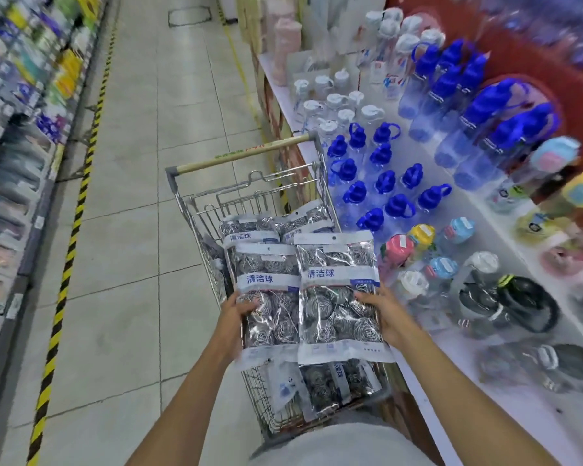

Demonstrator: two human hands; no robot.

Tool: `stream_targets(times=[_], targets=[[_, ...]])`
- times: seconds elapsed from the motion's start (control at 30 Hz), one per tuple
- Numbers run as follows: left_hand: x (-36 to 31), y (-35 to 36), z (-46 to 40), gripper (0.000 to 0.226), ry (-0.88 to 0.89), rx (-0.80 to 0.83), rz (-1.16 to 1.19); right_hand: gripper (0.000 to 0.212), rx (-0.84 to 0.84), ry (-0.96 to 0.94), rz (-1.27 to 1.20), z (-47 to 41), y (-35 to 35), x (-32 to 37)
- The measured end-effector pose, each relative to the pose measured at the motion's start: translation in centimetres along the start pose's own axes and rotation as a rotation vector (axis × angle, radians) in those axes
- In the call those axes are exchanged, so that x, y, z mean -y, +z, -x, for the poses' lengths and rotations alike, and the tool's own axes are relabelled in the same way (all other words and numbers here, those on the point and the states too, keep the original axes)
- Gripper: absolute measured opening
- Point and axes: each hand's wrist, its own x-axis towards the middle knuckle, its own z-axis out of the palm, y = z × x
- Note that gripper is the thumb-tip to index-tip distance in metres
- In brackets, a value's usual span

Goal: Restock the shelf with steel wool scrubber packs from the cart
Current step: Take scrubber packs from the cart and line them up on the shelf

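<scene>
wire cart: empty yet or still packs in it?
Not empty. The wire shopping cart still holds clear steel wool scrubber packs, visible beyond and beneath the two packs in the hands.

Bright, even overhead store light, hardly a shadow anywhere. Glare sparkles on the plastic of the scrubber packs (339,290), sharpest thing in view. Left of the cart (196,210) the shelf (21,136) smears into motion blur; far right the bottles (451,95) soften and bend with wide-angle distortion.
</scene>
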Motion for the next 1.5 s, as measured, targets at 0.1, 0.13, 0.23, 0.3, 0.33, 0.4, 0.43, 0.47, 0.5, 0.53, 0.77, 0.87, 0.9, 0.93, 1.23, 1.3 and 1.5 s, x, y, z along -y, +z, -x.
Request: stream_targets(times=[0.1, 0.13, 0.23, 0.3, 0.33, 0.4, 0.43, 0.47, 0.5, 0.53, 0.77, 0.87, 0.9, 0.93, 1.23, 1.3, 1.5], targets=[[1.1, -0.2, 2.8, 0.073, 0.070, 0.057, -0.060, 0.093, -0.073, -0.041, -0.043, 4.4, -1.2, -2.5], [1.5, -0.2, 3.7, 0.081, 0.091, 0.075, -0.083, 0.090, -0.107, -0.051, -0.055, 5.8, -1.6, -3.4], [3.2, -0.2, 5.9, 0.085, 0.161, 0.116, -0.136, 0.076, -0.195, -0.076, -0.109, 10.2, -2.6, -6.2], [4.4, 0.1, 7.1, 0.078, 0.187, 0.154, -0.163, 0.071, -0.249, -0.084, -0.158, 13.1, -3.4, -8.2], [5.0, 0.4, 7.7, 0.075, 0.197, 0.187, -0.184, 0.067, -0.270, -0.086, -0.181, 14.5, -3.8, -9.2], [6.2, 1.1, 9.1, 0.083, 0.214, 0.245, -0.261, 0.061, -0.311, -0.096, -0.213, 17.6, -4.8, -11.2], [6.7, 1.6, 9.8, 0.093, 0.220, 0.271, -0.304, 0.059, -0.330, -0.108, -0.229, 19.1, -5.2, -12.1], [7.1, 2.1, 10.5, 0.102, 0.218, 0.295, -0.337, 0.058, -0.346, -0.127, -0.254, 20.6, -5.8, -13.0], [7.6, 2.7, 11.1, 0.108, 0.214, 0.322, -0.363, 0.055, -0.357, -0.151, -0.287, 21.9, -6.6, -13.8], [8.2, 3.3, 11.8, 0.111, 0.216, 0.348, -0.385, 0.052, -0.370, -0.168, -0.316, 23.3, -7.3, -14.7], [12.8, 8.4, 16.4, 0.115, 0.194, 0.497, -0.515, 0.053, -0.605, -0.224, -0.457, 32.9, -13.5, -21.2], [15.3, 11.0, 19.4, 0.124, 0.187, 0.615, -0.542, 0.061, -0.679, -0.255, -0.523, 37.8, -16.1, -24.2], [16.3, 12.0, 20.7, 0.125, 0.196, 0.652, -0.552, 0.061, -0.700, -0.263, -0.544, 39.6, -17.0, -25.4], [17.3, 12.9, 22.1, 0.122, 0.210, 0.686, -0.574, 0.060, -0.717, -0.270, -0.564, 41.3, -17.9, -26.6], [28.7, 21.3, 34.9, 0.099, 0.178, 0.927, -0.705, 0.058, -0.940, -0.295, -0.669, 57.5, -25.0, -38.6], [31.4, 22.8, 37.9, 0.084, 0.152, 0.983, -0.722, 0.060, -0.982, -0.304, -0.705, 60.7, -26.0, -41.4], [39.1, 26.0, 43.9, 0.088, 0.112, 1.085, -0.753, 0.068, -1.104, -0.300, -0.831, 68.2, -28.4, -48.6]])
